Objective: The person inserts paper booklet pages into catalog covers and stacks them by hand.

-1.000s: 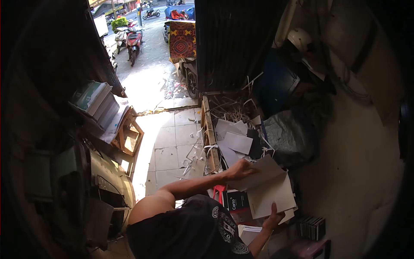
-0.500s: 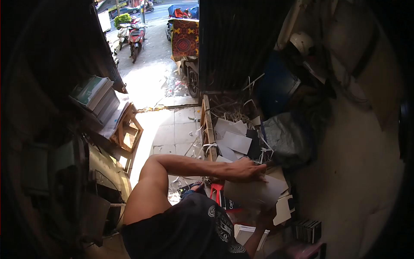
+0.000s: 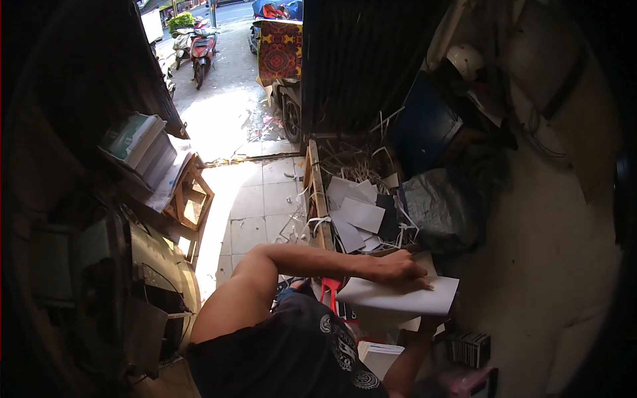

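A white sheet of card or paper (image 3: 424, 302) is spread across the space in front of my lap, its far right corner raised. My left hand (image 3: 401, 268) lies over its upper edge, fingers reaching across the surface and its thumb hidden. Below the right side, my right hand (image 3: 434, 324) grips the sheet's edge, partly in shadow and covered by it. Under the sheet, a stack of white-edged sheets (image 3: 380, 350) sits by my right forearm. A brown cardboard piece (image 3: 424, 262) shows behind my left hand.
A wooden-sided bin (image 3: 320, 199) holds paper strips and white offcuts (image 3: 361, 215). Beyond it sits a grey plastic sack (image 3: 438, 202). A red plastic stool part (image 3: 330, 289) is near my leg. Bundled stacks (image 3: 136, 149) rest on a wooden table at left. Dark slotted rack (image 3: 470, 349) stands lower right.
The sheet has turned flatter and brighter and shifted right. My left hand has moved slightly right and down over it; my right hand has risen at its right side. The camera view has shifted slightly.
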`<state>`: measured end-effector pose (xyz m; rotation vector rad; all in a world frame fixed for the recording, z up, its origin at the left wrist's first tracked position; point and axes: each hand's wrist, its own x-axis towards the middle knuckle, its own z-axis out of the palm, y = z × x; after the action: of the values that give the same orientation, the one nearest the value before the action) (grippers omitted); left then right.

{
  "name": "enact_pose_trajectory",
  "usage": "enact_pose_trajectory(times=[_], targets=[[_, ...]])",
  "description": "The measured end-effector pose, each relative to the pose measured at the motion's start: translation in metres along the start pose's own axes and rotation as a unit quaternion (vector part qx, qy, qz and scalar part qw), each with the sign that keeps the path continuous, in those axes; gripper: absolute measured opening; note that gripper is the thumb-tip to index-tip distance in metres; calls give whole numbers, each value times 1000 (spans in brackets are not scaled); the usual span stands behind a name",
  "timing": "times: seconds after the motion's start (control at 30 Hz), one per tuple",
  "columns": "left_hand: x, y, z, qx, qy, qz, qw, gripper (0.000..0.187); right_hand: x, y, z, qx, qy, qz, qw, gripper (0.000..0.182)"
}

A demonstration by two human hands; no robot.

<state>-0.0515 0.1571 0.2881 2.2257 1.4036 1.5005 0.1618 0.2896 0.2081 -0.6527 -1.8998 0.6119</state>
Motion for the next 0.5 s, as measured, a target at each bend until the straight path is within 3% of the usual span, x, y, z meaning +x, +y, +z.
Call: enact_pose_trajectory(times=[0.03, 0.1, 0.13, 0.2, 0.23, 0.27, 0.37, 0.4, 0.5], targets=[[1, 7, -2, -17, 19, -13, 1000, 36, -4, 30, 9, 16, 32, -20, 999, 47], [-3, -1, -3, -26, 23, -5, 999, 31, -3, 14, 19, -24, 71, -105, 992, 41], [-6, -8, -2, -34, 23, -1, 999, 29, -2, 5, 16, -47, 73, -87, 992, 40], [-22, -40, -17, -98, 160, -108, 976, 24, 11, -8, -11, -94, 91, 4, 991, 40], [-35, -73, -41, 1, 239, -176, 955, 30, 15, -10, -34, -124, 116, 55, 984, 40], [-47, -98, -68, -59, 372, -328, 866, 40, 18, -11, -59, -156, 154, 105, 970, 41], [-115, -188, -139, -31, 610, -338, 716, 54, 20, -18, -132, -262, 246, 233, 904, 43], [-136, -211, -140, 61, 585, -464, 662, 55, 18, -20, -147, -281, 257, 265, 886, 44], [-171, -306, -93, 131, 552, -589, 575, 49, 4, -7, -153, -272, 261, 284, 882, 45]])
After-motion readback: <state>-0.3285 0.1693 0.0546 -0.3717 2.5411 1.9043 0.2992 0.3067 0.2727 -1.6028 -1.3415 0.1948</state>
